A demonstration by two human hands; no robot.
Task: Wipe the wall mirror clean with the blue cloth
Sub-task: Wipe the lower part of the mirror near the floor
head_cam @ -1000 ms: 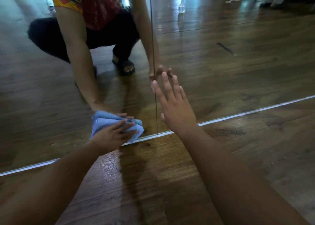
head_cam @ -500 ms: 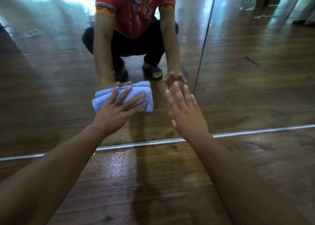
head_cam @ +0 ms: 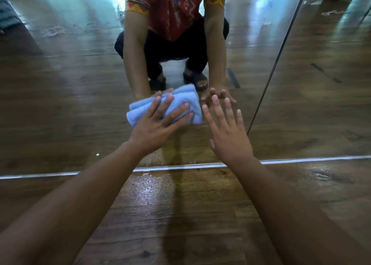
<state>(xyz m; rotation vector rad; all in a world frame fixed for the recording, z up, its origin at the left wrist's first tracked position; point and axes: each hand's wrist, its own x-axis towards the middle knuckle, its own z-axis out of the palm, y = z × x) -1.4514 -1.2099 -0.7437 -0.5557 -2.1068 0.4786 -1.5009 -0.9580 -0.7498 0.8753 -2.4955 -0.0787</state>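
Blue cloth, folded into a thick pad, lies flat against the lower part of the wall mirror, a little left of the dark seam between two glass panels and above the pale strip along the mirror's foot. The left arm reaches forward from the near left, nearly straight, and the left hand lies on the cloth with its back toward the camera. Its fingers are straight and spread, pressing the pad against the glass rather than curling round it. The right arm reaches in from the near right. The right hand is just right of the cloth, holding nothing, palm toward the mirror, with its fingers straight and fanned apart. Their tips meet their own reflection, but whether the palm touches the glass cannot be told. In the mirror a crouching person in a red shirt shows both arms stretched out. The wooden floor has a wet, shiny patch near the mirror's foot.
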